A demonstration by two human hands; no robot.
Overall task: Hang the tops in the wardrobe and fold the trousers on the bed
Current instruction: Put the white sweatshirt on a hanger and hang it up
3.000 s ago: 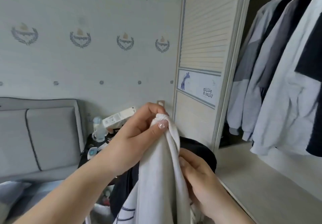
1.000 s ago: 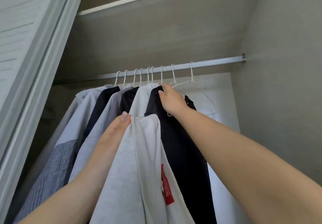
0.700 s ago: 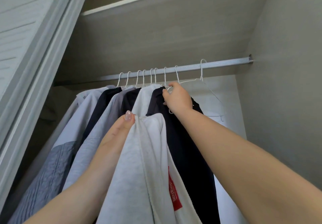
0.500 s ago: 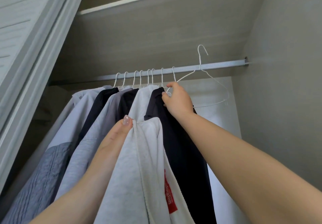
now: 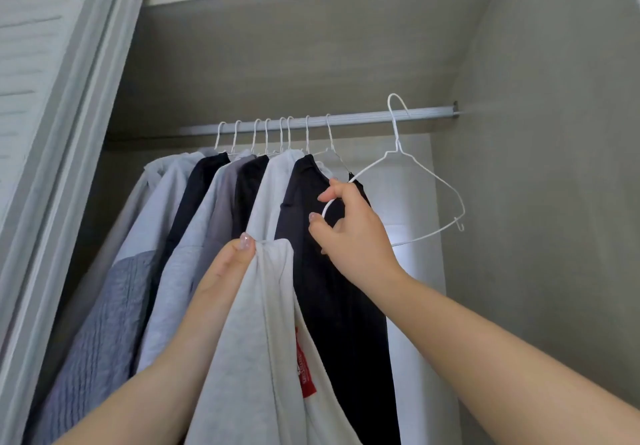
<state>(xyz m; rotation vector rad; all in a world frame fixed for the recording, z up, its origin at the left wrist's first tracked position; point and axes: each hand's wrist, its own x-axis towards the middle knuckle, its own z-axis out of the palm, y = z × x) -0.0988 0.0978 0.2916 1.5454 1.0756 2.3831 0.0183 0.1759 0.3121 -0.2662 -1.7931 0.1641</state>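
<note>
— Top (image 5: 256,340), pale grey with a red label: where is it?
— In front of the wardrobe's hanging clothes (image 5: 194,209), bunched in the left hand (image 5: 225,268), fingers clenched on its upper edge.
— And the right hand (image 5: 353,233)?
— Fingers pinching a white wire hanger (image 5: 426,181), its hook lifted above the rail (image 5: 346,119).

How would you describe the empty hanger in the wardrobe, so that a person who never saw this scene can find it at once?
Look at the metal rail under the wardrobe shelf, then go right past the row of hanging tops. The white wire hanger is there, gripped at one end by the right hand. It alone carries no garment, and its hook stands above the rail.
</note>
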